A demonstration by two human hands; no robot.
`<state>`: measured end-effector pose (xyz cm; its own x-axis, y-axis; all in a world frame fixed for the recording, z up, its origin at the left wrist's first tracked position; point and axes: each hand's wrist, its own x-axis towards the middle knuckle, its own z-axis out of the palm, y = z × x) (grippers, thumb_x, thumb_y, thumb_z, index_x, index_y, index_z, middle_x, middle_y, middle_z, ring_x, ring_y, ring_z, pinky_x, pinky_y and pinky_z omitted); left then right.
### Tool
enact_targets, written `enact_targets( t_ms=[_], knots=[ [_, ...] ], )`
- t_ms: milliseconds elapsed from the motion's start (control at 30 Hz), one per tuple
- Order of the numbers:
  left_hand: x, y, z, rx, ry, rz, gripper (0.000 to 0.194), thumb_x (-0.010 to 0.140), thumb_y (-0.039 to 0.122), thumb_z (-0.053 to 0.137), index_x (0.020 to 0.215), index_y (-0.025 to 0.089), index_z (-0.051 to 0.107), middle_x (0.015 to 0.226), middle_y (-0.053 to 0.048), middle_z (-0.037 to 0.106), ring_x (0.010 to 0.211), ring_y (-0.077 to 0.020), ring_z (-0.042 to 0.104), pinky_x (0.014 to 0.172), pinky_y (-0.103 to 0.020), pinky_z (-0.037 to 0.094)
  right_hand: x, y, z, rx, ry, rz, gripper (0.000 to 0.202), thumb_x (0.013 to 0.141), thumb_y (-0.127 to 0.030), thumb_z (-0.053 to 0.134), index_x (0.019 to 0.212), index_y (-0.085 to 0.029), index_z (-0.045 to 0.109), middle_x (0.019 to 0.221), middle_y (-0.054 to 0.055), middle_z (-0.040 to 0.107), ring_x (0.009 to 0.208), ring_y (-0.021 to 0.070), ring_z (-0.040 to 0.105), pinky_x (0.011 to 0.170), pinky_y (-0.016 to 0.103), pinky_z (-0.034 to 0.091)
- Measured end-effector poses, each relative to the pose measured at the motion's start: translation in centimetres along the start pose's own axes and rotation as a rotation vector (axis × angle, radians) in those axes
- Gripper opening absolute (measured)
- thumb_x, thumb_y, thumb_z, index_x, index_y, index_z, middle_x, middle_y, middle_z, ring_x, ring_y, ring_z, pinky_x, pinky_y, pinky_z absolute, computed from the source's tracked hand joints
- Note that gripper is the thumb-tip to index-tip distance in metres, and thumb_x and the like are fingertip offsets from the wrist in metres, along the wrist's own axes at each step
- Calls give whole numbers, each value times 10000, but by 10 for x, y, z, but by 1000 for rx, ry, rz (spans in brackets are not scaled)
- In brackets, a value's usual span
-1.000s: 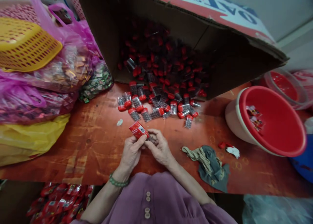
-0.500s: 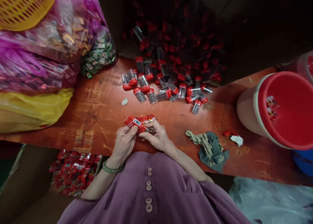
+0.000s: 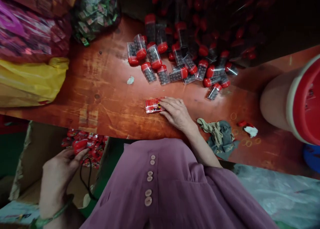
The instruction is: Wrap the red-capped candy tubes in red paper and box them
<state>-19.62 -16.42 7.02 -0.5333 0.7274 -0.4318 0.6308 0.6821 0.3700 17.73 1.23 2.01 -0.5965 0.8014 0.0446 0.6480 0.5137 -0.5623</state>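
Note:
My left hand (image 3: pixel 60 167), with a green bead bracelet at the wrist, is over the cardboard box below the table edge. Its thumb and fingers are closed on a shiny red packet (image 3: pixel 80 145). On the table in front of my body, my right hand (image 3: pixel 177 111) grips the right end of a flat red printed packet (image 3: pixel 152 105), thumb at the near side and fingers over the top. Its printed left part shows; the right part is hidden under the fingers. Several clear tubes with red caps and dark balls (image 3: pixel 163 74) lie beyond the right hand.
The cardboard box (image 3: pixel 22 165) at lower left holds many red packets. Bagged small packets (image 3: pixel 97 13) and a yellow bag (image 3: pixel 32 83) stand at left. A grey-green cloth (image 3: pixel 220 142), rubber bands and a red-rimmed bucket (image 3: pixel 277 102) are at right.
My left hand has moved from the table down left to the box with a red packet. The right hand stays on the table with another packet. The view has shifted.

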Motion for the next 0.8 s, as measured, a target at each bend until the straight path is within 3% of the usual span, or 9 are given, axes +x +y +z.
enact_targets(
  t_ms=[67,167,200,333,433,533,633,700,800],
  knots=[
    [0,-3,-3,82,145,53,326,631,677,713,571,361,659,594,-1,590,816,-409,639,738,-540,423,-1,8,4,-44,-5,-28,275,987,-283,525,1202,-182,662,1272,141,690,1199,268,596,957,446,419],
    [3,28,15,33,302,249,225,759,534,711,948,413,732,897,27,729,982,-374,663,843,-537,476,-1,10,12,-130,20,-116,252,1004,-220,475,1116,-199,699,1152,91,748,1124,243,605,923,428,391],
    [5,46,27,-6,306,361,268,805,487,692,1051,387,723,1015,20,743,1005,-337,672,879,-509,501,-1,9,13,-160,27,-142,254,1003,-201,467,1102,-202,702,1125,79,757,1104,236,601,921,426,379],
    [18,130,91,-168,84,936,290,871,335,670,1147,254,705,1169,-86,732,1059,-263,690,972,-415,539,1,1,12,-210,3,-153,269,987,-134,451,1071,-185,701,1082,81,757,1034,225,580,926,424,349],
    [29,174,127,-133,62,1184,327,924,237,594,1238,162,646,1306,-153,663,1241,-276,614,1067,-447,505,2,-5,9,-207,-52,-117,236,972,-136,481,1044,-159,704,1041,103,747,980,225,573,912,422,357],
    [38,188,143,-25,146,1327,286,937,164,552,1198,102,650,1287,-168,669,1273,-279,589,1081,-448,498,5,-8,1,-178,-95,-81,198,970,-156,510,1000,-151,706,1015,103,741,950,217,580,891,403,380],
    [44,187,144,14,185,1395,245,923,103,538,1126,112,675,1230,-135,699,1245,-276,589,1053,-435,512,14,-5,-17,-57,-162,-58,177,978,-217,535,1045,-163,689,1001,78,739,931,200,590,859,360,427],
    [46,187,142,-4,218,1389,216,905,72,538,1048,126,691,1166,-120,716,1159,-270,609,984,-419,540,25,0,-32,-22,-164,-40,200,984,-230,525,1107,-167,670,1030,77,729,950,202,583,875,351,450],
    [48,191,140,-37,223,1341,161,887,56,546,892,134,686,1000,-112,720,907,-227,614,802,-363,557,50,8,-50,-234,-98,47,314,960,-87,447,1211,-137,627,1235,144,652,1064,264,518,910,414,441]
  ],
)
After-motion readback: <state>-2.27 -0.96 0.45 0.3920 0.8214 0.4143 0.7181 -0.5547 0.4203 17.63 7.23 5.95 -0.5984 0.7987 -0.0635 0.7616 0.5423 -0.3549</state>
